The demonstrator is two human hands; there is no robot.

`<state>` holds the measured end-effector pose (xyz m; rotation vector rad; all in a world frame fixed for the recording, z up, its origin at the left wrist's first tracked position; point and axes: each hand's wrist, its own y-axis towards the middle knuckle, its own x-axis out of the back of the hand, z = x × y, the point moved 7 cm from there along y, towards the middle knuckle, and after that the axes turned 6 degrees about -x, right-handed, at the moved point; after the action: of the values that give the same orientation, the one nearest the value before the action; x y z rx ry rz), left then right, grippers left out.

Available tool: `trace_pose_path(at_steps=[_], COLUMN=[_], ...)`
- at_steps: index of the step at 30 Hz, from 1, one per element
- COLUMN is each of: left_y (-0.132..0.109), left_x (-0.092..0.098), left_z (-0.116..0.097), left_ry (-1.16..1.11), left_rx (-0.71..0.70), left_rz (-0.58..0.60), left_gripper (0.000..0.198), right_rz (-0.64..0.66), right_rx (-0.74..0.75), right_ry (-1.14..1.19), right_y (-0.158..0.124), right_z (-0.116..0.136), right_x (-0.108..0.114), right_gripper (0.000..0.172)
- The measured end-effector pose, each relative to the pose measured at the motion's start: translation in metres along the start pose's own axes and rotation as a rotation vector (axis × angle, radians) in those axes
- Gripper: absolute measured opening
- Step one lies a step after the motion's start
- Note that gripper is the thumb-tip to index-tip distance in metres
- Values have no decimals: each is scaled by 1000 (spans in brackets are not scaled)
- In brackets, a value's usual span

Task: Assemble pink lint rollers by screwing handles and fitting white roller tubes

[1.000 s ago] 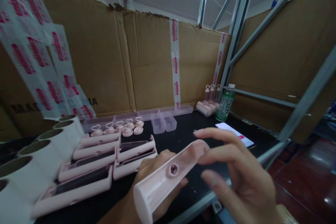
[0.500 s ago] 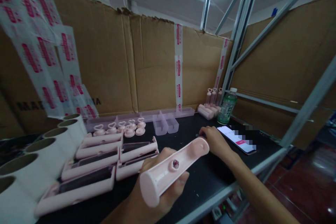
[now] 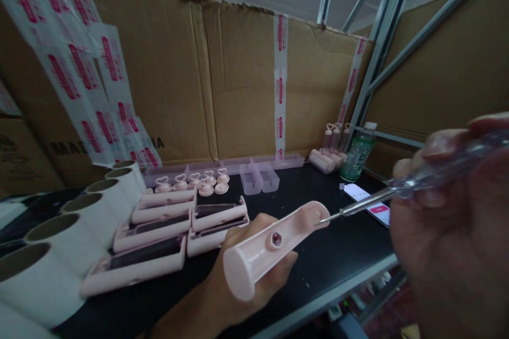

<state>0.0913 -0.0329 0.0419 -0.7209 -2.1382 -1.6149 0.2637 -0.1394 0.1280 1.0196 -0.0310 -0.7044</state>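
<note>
My left hand (image 3: 254, 254) grips a pale pink curved plastic housing (image 3: 260, 262) from behind, its hollow side turned up toward me. A small hexagonal recess with something dark in it shows near the housing's middle. In my right hand (image 3: 433, 212) is a screwdriver (image 3: 409, 183) with a clear handle. Its thin metal shaft points left, and the tip lies at the housing's far right end; whether it touches cannot be made out. Left of my left hand, several similar pink housings (image 3: 151, 243) with dark inserts lie in rows.
White cardboard tubes (image 3: 59, 270) stand along the left. Behind the housings are several pink heart-handled caps (image 3: 181, 183) and a clear purple divided tray (image 3: 260, 180). At the back right are pink cylinders (image 3: 324, 159), a green bottle (image 3: 358, 153) and a phone (image 3: 379, 212).
My right hand has come up from the tabletop beside the phone and now holds the screwdriver against or near the housing. The view has shifted slightly; my left hand keeps its grip.
</note>
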Motion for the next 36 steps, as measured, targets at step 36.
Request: trace_pose_path(at_steps=[36], left_y=[-11], left_x=[-5], left_z=[8], left_ry=[-134], left_rx=[39], left_rz=[-81], left_gripper=[26], right_rz=[229], right_rx=[-12], right_ry=[217], right_y=[-44], right_z=[-31], right_x=[-45], right_gripper=[11])
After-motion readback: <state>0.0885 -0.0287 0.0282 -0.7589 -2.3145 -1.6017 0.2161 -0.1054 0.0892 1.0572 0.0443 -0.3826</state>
